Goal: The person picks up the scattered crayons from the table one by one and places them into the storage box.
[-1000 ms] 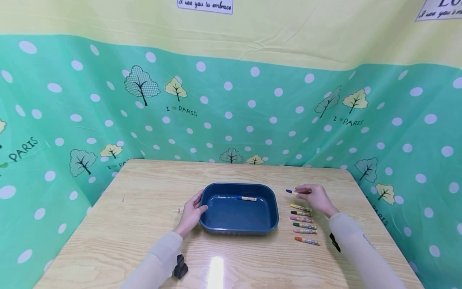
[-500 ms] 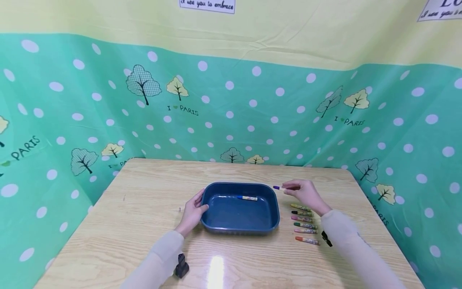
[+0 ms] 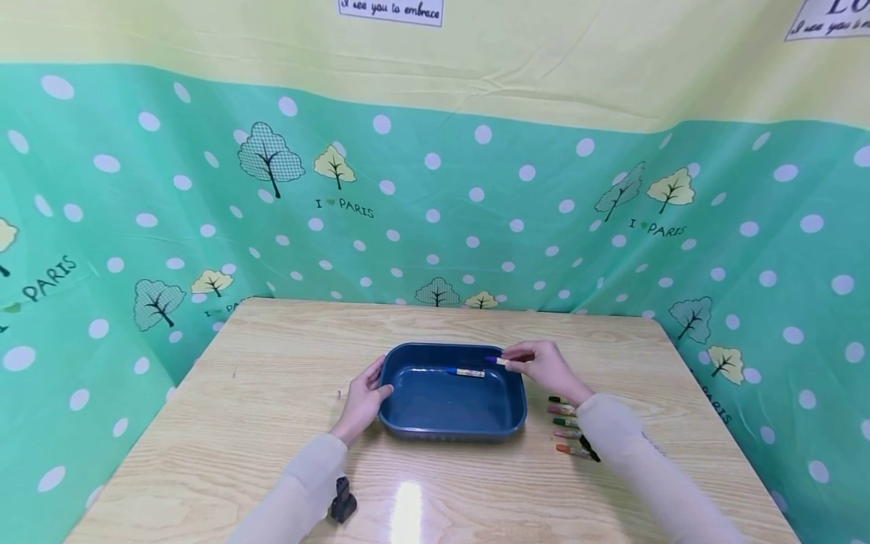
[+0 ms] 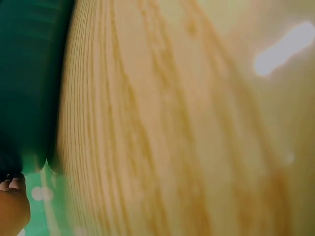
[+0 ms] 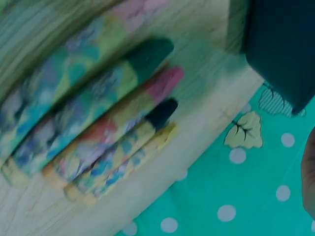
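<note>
From my end, the head view shows the right hand (image 3: pixel 544 366) at the far right corner of the dark blue tray (image 3: pixel 448 436), thumb and fingers closed in a pinch on the rear part of a purple crayon (image 3: pixel 501 361). The crayon sticks out from the fingertips to the left, its purple tip lying over the inside of the tray; I cannot tell how high above the floor of the tray it is.

Just beyond that tip, to the left and a little nearer to me, a blue crayon (image 3: pixel 467 372) lies in the tray. My left hand (image 3: pixel 363 400) grips the tray's left wall, thumb at the rim and fingers along the outside.

Right of the tray, partly beneath my right forearm, a row of crayons lies on the table (image 3: pixel 292 370): black (image 3: pixel 559 399), pink (image 3: pixel 561 410), green (image 3: pixel 564 421), a second pink (image 3: pixel 566 434) and orange (image 3: pixel 569 449) nearest me. The right wrist view also gives me a yellow crayon (image 5: pixel 130 164) just beside the black one. Behind the table hangs a green dotted cloth (image 3: pixel 408 257).
</note>
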### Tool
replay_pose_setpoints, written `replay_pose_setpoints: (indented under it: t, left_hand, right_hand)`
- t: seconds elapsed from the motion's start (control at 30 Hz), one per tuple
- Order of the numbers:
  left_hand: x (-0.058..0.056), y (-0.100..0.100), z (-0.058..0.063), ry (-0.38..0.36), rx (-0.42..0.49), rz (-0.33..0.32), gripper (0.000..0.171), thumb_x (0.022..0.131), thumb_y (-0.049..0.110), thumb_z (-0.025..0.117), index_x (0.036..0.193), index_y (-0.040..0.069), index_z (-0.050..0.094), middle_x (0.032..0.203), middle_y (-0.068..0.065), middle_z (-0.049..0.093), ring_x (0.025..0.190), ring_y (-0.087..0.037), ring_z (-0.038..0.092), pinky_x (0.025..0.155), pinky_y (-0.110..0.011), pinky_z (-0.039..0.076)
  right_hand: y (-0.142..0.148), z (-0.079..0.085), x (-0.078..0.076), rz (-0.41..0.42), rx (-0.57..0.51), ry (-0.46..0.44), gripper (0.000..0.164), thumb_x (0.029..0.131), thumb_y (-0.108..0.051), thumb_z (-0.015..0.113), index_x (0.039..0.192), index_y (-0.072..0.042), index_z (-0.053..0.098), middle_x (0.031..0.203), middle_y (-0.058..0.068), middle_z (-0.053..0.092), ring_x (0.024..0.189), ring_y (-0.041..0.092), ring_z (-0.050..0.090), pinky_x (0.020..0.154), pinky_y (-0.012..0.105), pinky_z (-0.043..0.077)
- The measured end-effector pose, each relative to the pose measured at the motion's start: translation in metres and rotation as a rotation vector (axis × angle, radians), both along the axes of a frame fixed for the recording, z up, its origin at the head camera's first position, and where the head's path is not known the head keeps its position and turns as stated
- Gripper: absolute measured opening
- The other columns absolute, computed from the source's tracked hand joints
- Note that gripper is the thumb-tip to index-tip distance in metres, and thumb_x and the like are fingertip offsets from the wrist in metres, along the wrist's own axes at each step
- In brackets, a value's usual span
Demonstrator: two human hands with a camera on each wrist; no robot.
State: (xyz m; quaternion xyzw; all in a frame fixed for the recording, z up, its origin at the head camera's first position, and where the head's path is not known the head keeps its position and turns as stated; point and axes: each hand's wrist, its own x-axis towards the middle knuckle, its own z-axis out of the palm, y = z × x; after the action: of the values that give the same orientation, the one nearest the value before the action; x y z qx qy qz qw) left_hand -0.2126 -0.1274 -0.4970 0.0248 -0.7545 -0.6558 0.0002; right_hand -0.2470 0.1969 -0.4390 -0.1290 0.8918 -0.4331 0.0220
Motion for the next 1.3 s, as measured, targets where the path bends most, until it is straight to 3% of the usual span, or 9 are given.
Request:
replay_pose_setpoints:
  t: [0.33, 0.6, 1.13, 1.3]
  left_hand:
    - [0.0, 0.0, 0.001, 0.001, 0.008, -0.003, 0.06, 0.084, -0.006, 0.053, 0.14, 0.002, 0.034, 0.142, -0.026, 0.034, 0.13, -0.037, 0.035, 0.105, -0.044, 0.033]
    - [-0.001, 0.0, -0.003, 0.001, 0.001, 0.006, 0.059, 0.084, -0.006, 0.052, 0.14, 0.003, 0.035, 0.141, -0.025, 0.037, 0.129, -0.036, 0.038, 0.104, -0.042, 0.035]
    - [-0.001, -0.001, -0.004, 0.011, 0.007, 0.005, 0.06, 0.083, -0.007, 0.052, 0.14, 0.002, 0.036, 0.14, -0.026, 0.036, 0.128, -0.037, 0.037, 0.103, -0.043, 0.036]
    - [-0.002, -0.002, -0.005, 0.008, 0.009, -0.005, 0.059, 0.083, -0.007, 0.052, 0.14, 0.002, 0.035, 0.14, -0.026, 0.036, 0.128, -0.037, 0.038, 0.103, -0.042, 0.035]
  right_hand:
    - [-0.023, -0.011, -0.002, 0.021, -0.02, -0.05, 0.021, 0.08, -0.006, 0.067, 0.101, -0.009, 0.071, 0.094, 0.004, 0.07, 0.082, 0.013, 0.064, 0.07, 0.024, 0.057]
    - [-0.035, -0.02, -0.005, 0.083, -0.001, -0.002, 0.021, 0.08, -0.012, 0.068, 0.101, -0.009, 0.071, 0.095, 0.001, 0.07, 0.087, 0.013, 0.063, 0.073, 0.025, 0.056]
    - [-0.066, -0.031, -0.017, 0.022, 0.015, -0.014, 0.02, 0.078, -0.01, 0.07, 0.098, -0.01, 0.071, 0.09, 0.001, 0.07, 0.082, 0.012, 0.063, 0.07, 0.024, 0.056]
    - [-0.072, -0.037, -0.021, 0.005, 0.04, -0.075, 0.019, 0.078, -0.008, 0.07, 0.096, -0.009, 0.071, 0.087, 0.001, 0.07, 0.079, 0.011, 0.064, 0.068, 0.024, 0.056]
